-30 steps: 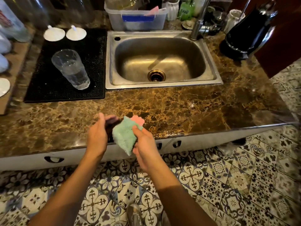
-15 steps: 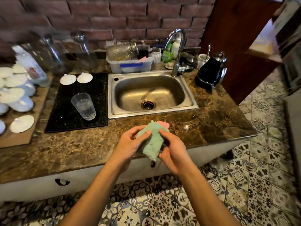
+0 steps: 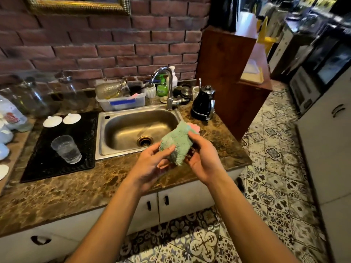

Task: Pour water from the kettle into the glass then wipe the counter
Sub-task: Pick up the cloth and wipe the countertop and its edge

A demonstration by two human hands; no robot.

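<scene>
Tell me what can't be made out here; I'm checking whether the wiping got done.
Head view only:
- Counter under the cloth: hidden by the cloth, left hand and right hand.
- Wet or dry marble: the mottled pattern masks any water.
- Kettle contents: opaque body.
- Items at the left edge: cut off by the frame.
- Room at far right: blurred.

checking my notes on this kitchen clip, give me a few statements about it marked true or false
1. Both hands hold the green cloth. True: the left hand and right hand both grip it.
2. The glass is lying on its side. False: it stands upright on the black mat, with water in it.
3. The kettle stands right of the sink. True.
4. The cloth is pressed flat on the counter. False: it is held bunched above the counter.
</scene>
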